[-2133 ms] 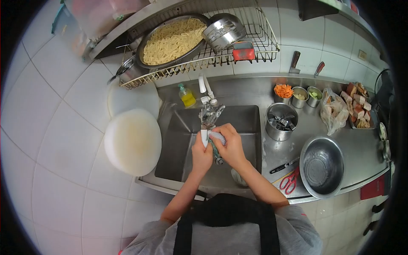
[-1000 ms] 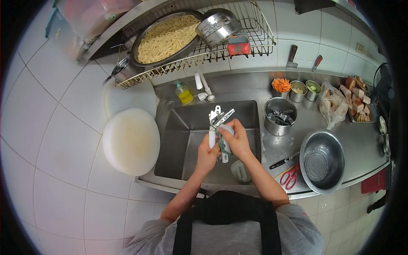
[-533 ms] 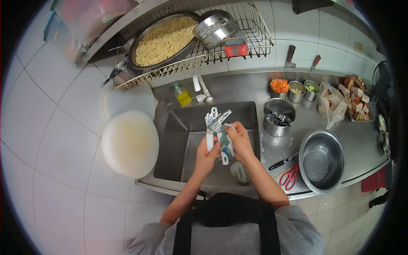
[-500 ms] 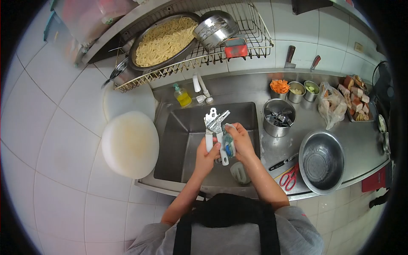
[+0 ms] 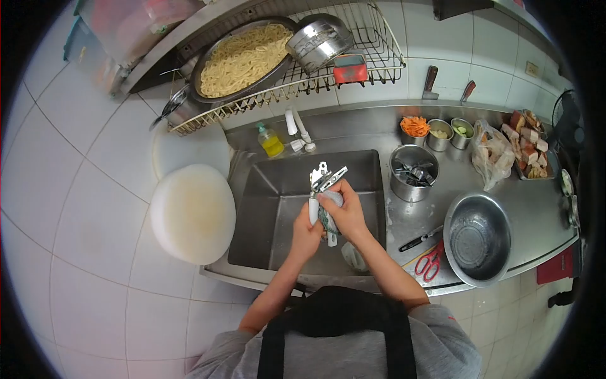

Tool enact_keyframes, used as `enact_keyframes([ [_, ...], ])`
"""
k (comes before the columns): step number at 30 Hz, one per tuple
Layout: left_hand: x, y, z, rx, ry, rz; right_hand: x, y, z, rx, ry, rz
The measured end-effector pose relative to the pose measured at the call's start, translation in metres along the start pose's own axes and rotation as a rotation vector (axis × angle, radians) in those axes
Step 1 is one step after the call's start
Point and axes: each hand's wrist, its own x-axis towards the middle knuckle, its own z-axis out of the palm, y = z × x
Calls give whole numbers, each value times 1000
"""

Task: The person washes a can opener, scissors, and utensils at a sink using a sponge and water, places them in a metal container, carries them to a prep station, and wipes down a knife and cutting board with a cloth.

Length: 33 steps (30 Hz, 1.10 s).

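Note:
Over the steel sink (image 5: 265, 243), my left hand (image 5: 305, 235) is closed on a metal can opener (image 5: 314, 210) with two white handles, its metal head pointing away from me. My right hand (image 5: 344, 210) grips a whitish and green cloth or sponge (image 5: 326, 221), pressed against one handle of the opener. The fingers partly hide both things. Under my right wrist a translucent lidded item (image 5: 354, 258) lies in the sink. The white faucet (image 5: 299, 129) and a bottle of yellow soap (image 5: 271, 140) stand behind the sink.
Right of the sink are a pot of metal utensils (image 5: 413, 172), small cups of cut vegetables, a steel bowl (image 5: 478, 240), red scissors (image 5: 430, 264) and a black-handled tool (image 5: 421, 239). Round white boards (image 5: 192, 215) lie left. A wire rack (image 5: 379, 71) with noodles (image 5: 243, 61) hangs above.
The opener has come nearer to me from by the faucet. My right hand, a little off the handle half a second ago, has moved left against it with the cloth or sponge.

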Motion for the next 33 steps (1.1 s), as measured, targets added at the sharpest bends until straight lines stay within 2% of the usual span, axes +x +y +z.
enact_keyframes([
  [2,-5,1,0,-18,-22,-55,-3,0,1,-56,17,4],
  [6,-5,8,2,-23,-9,-61,-1,-15,7,417,116,212],
  [7,-3,11,3,-12,19,-43,2,-4,6,400,94,178],
  [10,-3,14,4,5,80,-12,3,12,6,-151,-62,-218],
  [11,-4,11,3,3,82,-14,3,13,4,-123,-71,-132],
  [14,-4,9,2,-34,62,-22,2,-15,8,388,62,280],
  [15,-5,9,2,-54,51,-32,2,-14,8,429,48,295],
  [18,-8,27,0,-384,13,-154,14,2,-1,449,140,450],
  [19,-8,21,-5,-352,-7,-145,12,-6,-8,532,95,523],
  [22,-7,15,-6,-387,70,-151,8,-20,-4,322,-99,341],
  [23,-8,6,-6,-259,94,-100,5,-13,0,211,-197,255],
  [24,-7,-3,-4,-131,112,-48,2,-12,6,24,-195,176],
  [26,-6,-13,-1,20,125,1,-1,5,11,-127,-51,-46],
  [29,-10,-7,1,82,106,-22,3,15,11,365,166,280],
  [32,-10,-3,0,22,109,-52,-3,-8,10,372,75,310],
  [33,-5,-5,-1,-56,135,-65,-5,-8,10,216,59,238],
])
